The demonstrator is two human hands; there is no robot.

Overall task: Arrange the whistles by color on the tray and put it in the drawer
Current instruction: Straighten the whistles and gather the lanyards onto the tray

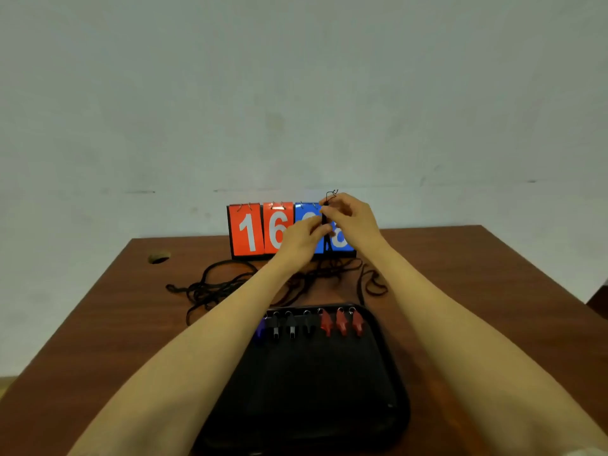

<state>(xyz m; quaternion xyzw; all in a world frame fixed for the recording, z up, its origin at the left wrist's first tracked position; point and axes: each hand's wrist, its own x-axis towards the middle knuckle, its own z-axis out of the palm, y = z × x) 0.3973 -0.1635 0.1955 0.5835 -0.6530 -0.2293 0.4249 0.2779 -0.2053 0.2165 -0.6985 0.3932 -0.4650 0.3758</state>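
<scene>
Left hand (301, 238) and right hand (352, 222) pinch a black cord (324, 219) before a scoreboard (250, 232) showing 16.

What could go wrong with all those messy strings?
The left hand and right hand pinch one black string in front of the scoreboard. It hangs down toward the tangle on the table, so a tug might tighten a knot. The strings seem to lead to the whistles lined up on the tray, so pulling could drag them out of their colour groups. The hands could also bump the scoreboard.
</scene>
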